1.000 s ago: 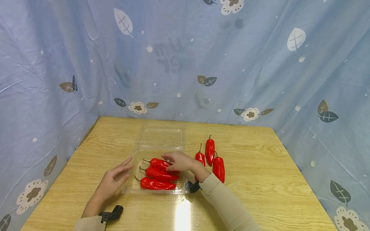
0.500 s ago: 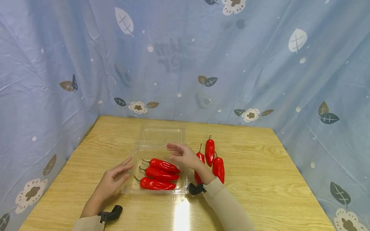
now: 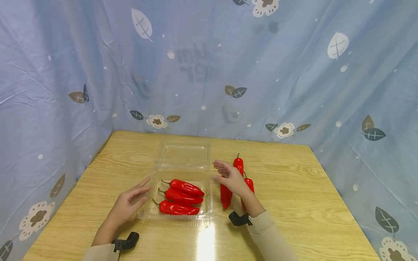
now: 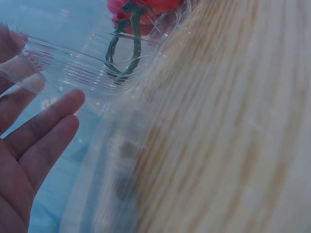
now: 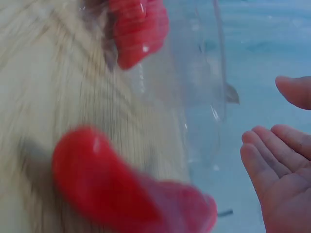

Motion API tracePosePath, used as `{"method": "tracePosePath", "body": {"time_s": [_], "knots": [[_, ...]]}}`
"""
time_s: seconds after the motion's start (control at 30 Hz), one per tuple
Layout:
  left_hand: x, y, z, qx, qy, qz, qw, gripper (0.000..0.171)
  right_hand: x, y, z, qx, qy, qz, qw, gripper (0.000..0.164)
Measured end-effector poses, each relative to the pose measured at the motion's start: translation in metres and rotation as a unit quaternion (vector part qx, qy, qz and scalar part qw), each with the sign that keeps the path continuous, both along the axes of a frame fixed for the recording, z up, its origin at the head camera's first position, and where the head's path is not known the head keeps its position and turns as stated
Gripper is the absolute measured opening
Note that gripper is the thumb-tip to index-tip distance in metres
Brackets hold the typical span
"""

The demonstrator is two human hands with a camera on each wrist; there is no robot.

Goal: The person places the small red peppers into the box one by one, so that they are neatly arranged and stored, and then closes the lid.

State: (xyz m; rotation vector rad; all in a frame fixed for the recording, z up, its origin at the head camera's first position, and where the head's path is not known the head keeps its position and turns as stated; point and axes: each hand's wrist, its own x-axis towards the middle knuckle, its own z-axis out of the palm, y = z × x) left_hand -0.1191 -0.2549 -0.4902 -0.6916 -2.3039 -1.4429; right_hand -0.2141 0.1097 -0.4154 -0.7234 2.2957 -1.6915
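Note:
A clear plastic clamshell box (image 3: 151,214) lies with its lid (image 3: 184,154) folded back. Inside it, three red peppers (image 3: 181,197) rest side by side, their green stems toward the left. My left hand (image 3: 125,206) is at the box's left side with fingers relaxed; the left wrist view shows its fingers (image 4: 53,114) by the ridged plastic edge. My right hand (image 3: 232,179) hovers, fingers extended and holding nothing, over three more red peppers right of the box. The nearest of these, a red pepper (image 3: 225,195), is partly covered by the hand.
The wooden table (image 3: 287,203) carries the box and the loose peppers. A patterned blue curtain (image 3: 209,72) hangs behind it and along both sides. A black wrist camera (image 3: 127,241) is strapped to the left wrist, another wrist camera (image 3: 239,219) to the right.
My right hand has lifted off the peppers in the box and moved right, over the loose peppers. The left hand has stayed in place.

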Motion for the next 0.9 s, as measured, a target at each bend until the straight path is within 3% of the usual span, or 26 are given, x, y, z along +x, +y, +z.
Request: {"method": "tracePosePath", "body": {"time_s": [0.27, 0.43, 0.9], "knots": [[-0.001, -0.001, -0.004, -0.011, -0.014, -0.002, 0.9998, 0.032, 0.001, 0.035, -0.023, 0.005, 0.028, -0.055, 0.998, 0.056], [-0.001, -0.001, -0.004, -0.011, -0.017, 0.000, 0.9998, 0.032, 0.012, 0.049, -0.025, -0.008, 0.043, -0.076, 0.996, 0.057], [-0.001, -0.002, 0.000, -0.017, -0.012, 0.007, 0.9998, 0.031, 0.037, 0.076, -0.038, 0.026, 0.037, -0.187, 0.981, 0.060]]}}
